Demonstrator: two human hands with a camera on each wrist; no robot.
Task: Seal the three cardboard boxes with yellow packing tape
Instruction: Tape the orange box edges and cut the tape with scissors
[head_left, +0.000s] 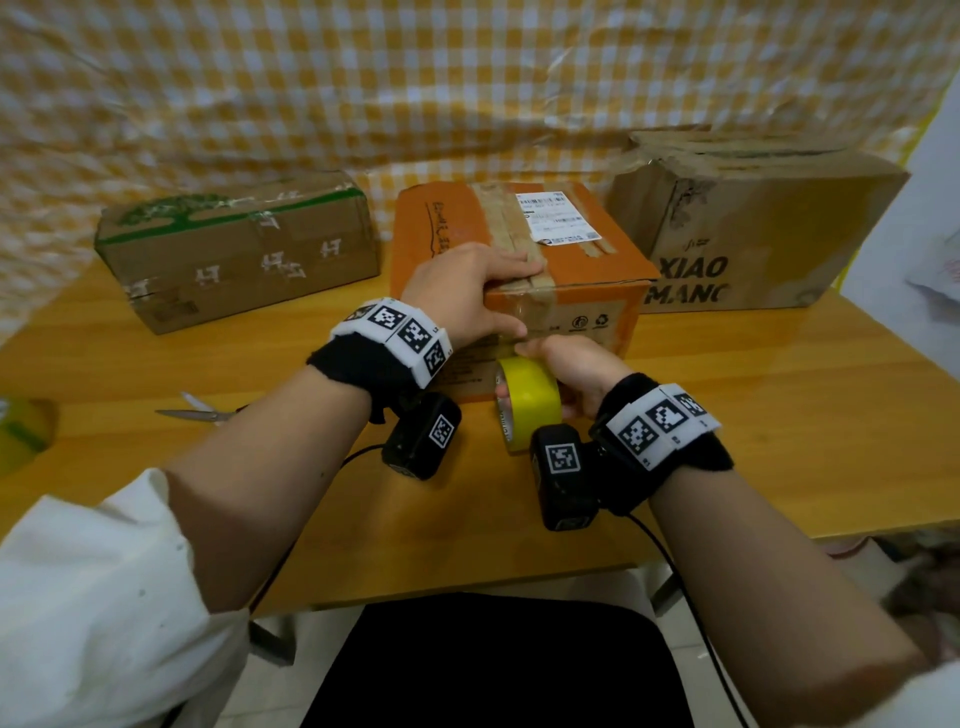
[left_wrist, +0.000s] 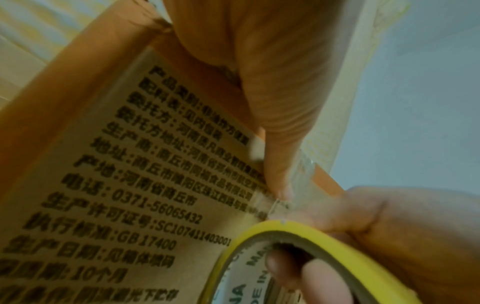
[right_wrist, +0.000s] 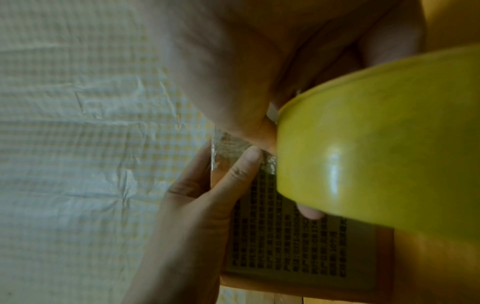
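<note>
Three cardboard boxes stand on the wooden table (head_left: 779, 415): a brown one with green print (head_left: 239, 249) at left, an orange one (head_left: 571, 260) in the middle, and a brown "XIAO MANG" one (head_left: 753, 228) at right. My left hand (head_left: 488, 299) lies over the orange box's front top edge, fingers flat on top. Its thumb (left_wrist: 280, 164) presses a translucent tape strip (left_wrist: 303, 170) onto the printed front face (left_wrist: 130, 185). Just below, my right hand (head_left: 561, 364) grips the yellow tape roll (head_left: 530, 405), with fingers through its core (left_wrist: 285, 267). The roll (right_wrist: 376, 144) touches the box front.
Scissors (head_left: 202, 413) lie on the table to the left of my left forearm. A yellow-green object (head_left: 26, 431) sits at the table's far left edge. A yellow checked cloth (head_left: 363, 78) hangs behind the boxes. Old brown tape (head_left: 509, 228) runs along the orange box's top.
</note>
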